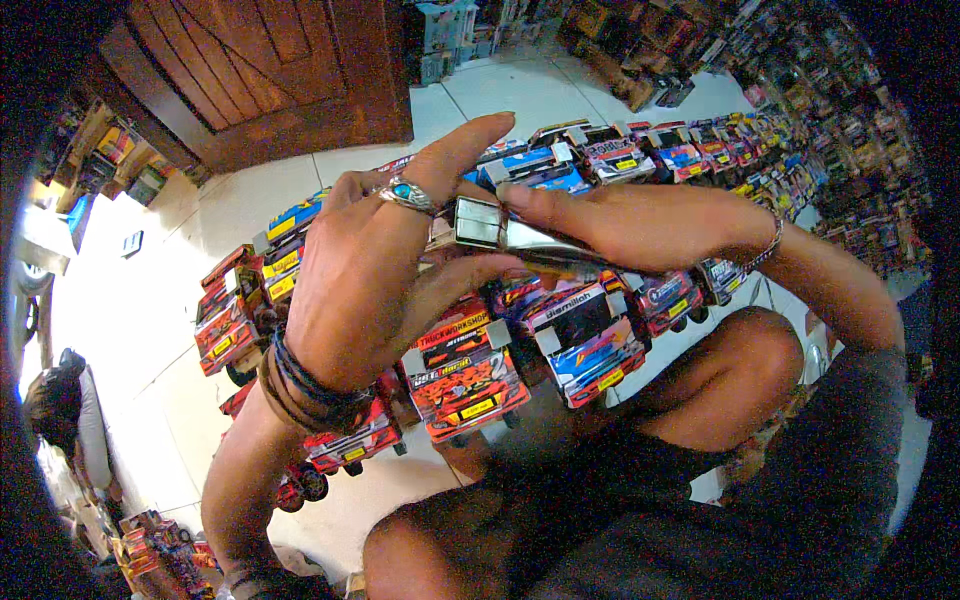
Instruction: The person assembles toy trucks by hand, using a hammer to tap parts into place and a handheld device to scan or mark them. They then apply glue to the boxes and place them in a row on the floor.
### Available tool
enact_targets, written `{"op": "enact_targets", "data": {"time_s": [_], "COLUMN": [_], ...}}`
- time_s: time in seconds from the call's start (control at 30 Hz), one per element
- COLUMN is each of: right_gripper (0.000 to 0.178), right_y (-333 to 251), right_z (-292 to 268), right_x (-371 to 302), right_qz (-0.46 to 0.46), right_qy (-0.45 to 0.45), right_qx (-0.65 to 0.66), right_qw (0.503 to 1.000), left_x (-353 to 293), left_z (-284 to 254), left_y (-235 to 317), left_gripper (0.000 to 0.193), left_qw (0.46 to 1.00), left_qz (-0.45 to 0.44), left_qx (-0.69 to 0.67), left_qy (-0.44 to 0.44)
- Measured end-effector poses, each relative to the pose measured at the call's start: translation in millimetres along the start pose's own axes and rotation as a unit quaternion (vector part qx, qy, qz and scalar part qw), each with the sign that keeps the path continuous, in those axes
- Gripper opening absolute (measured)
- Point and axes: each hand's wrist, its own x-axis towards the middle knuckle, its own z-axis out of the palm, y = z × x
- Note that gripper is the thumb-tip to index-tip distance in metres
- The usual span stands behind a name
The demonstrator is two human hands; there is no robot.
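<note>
A small, boxy, silvery-white object (480,222) is held up between my hands, above rows of toy trucks; its kind I cannot make out. My right hand (640,222) comes in from the right and grips it, thumb pressed on its top edge. My left hand (365,245), wearing a ring with a blue stone, curls around its left side with the forefinger raised and the thumb below. Partly hidden, the left hand's other fingers do not show whether they hold it. Under the hands sit an orange-red toy truck (468,385) and a blue-fronted toy truck (590,350).
Several more toy trucks (700,145) stand in rows running to the far right. A brown wooden door (270,80) stands at the far left over pale floor tiles (160,350). Crowded dark shelves (820,120) line the right. My bent knee (730,390) is close beside the trucks.
</note>
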Motion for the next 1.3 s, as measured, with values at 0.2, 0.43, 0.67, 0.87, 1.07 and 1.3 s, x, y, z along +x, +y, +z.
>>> {"op": "enact_targets", "data": {"time_s": [0.2, 0.43, 0.67, 0.87, 1.07, 1.3], "right_gripper": [0.054, 0.06, 0.042, 0.046, 0.049, 0.051], "right_y": [13, 19, -13, -34, -48, -61], "right_z": [7, 29, 37, 27, 48, 72], "right_x": [5, 23, 17, -5, -24, -11], "right_qz": [-0.038, -0.206, -0.051, 0.175, 0.21, 0.289], "right_qy": [0.077, 0.188, 0.064, -0.074, -0.08, -0.173], "right_qx": [-0.13, -0.186, -0.056, 0.119, 0.182, 0.132], "right_qw": [0.988, 0.942, 0.995, 0.975, 0.957, 0.932], "left_x": [-3, -18, -44, -97, -137, -148], "left_z": [-2, 8, 2, -27, -2, 0], "left_y": [2, -3, -1, -1, -2, -6], "left_gripper": [0.072, 0.061, 0.087, 0.1, 0.096, 0.09], "left_qw": [0.996, 0.985, 0.996, 0.985, 0.972, 0.976], "left_qz": [0.018, 0.058, -0.066, -0.116, -0.091, -0.09], "left_qx": [0.081, 0.144, -0.052, 0.037, 0.106, 0.114], "left_qy": [0.039, 0.08, 0.037, -0.122, -0.189, -0.161]}}
